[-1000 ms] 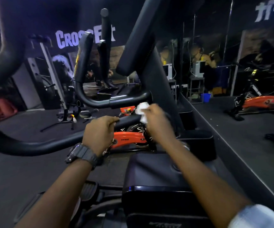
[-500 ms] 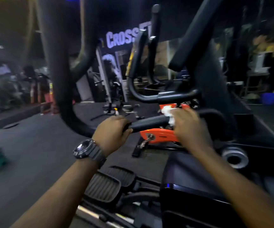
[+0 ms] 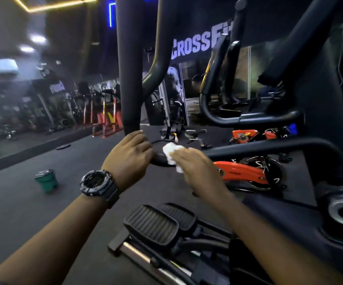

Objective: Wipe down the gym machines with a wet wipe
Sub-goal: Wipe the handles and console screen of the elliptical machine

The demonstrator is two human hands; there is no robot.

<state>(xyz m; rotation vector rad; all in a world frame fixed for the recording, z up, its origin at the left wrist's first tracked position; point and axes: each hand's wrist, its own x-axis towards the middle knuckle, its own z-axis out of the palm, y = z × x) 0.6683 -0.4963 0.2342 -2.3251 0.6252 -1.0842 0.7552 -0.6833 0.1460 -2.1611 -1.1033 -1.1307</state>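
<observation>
A person's right hand (image 3: pixel 195 167) presses a bunched white wipe (image 3: pixel 171 154) against the curved black handlebar (image 3: pixel 269 146) of a gym machine, fingers closed over the cloth. The left hand (image 3: pixel 130 159), just beside the wipe, is wrapped shut around the handlebar's bend, steadying it. To clean well, the wipe should likely wrap the handlebar and slide along its full length while the left hand shifts clear. Counted: one wipe, two foot pedals (image 3: pixel 152 225) below the handlebar, one wristwatch (image 3: pixel 96 183), one green bucket (image 3: pixel 46 179) left of it.
</observation>
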